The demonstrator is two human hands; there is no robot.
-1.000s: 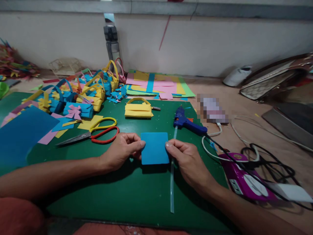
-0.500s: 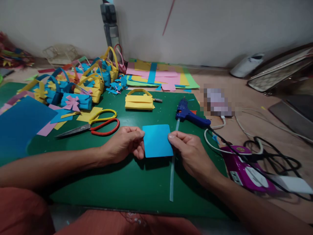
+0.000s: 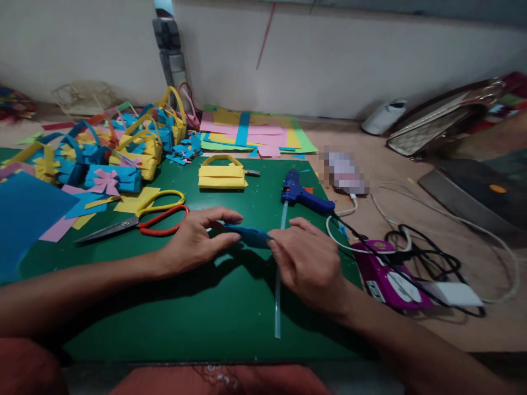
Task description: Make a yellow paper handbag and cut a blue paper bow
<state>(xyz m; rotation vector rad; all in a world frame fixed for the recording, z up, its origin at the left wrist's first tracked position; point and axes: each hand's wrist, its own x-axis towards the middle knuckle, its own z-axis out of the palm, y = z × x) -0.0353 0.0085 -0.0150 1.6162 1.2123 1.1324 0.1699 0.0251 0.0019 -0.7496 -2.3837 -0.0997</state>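
Note:
Between my two hands a blue paper square (image 3: 252,237) is held above the green board, tilted so that it shows nearly edge-on. My left hand (image 3: 201,239) pinches its left end between thumb and fingers. At the other end, my right hand (image 3: 307,260) grips the paper; some of its fingers are hidden. Beyond the hands lies a small yellow paper bag (image 3: 221,176) with a handle. Scissors (image 3: 135,220) with yellow and red handles rest left of my left hand. A blue glue gun (image 3: 307,196), its clear glue stick (image 3: 278,307) running toward me, lies by my right hand.
Finished-looking paper bags (image 3: 113,178) crowd the green board's (image 3: 185,323) left side, near a large blue sheet (image 3: 35,219). Coloured paper sheets (image 3: 263,134) are stacked at the back. On the right are a purple power strip (image 3: 389,274), cables and a blurred phone-like object (image 3: 346,174).
The blue paper square has tipped from facing me to nearly edge-on, with both hands turning along with it. The whole view has shifted, so surroundings appear further left.

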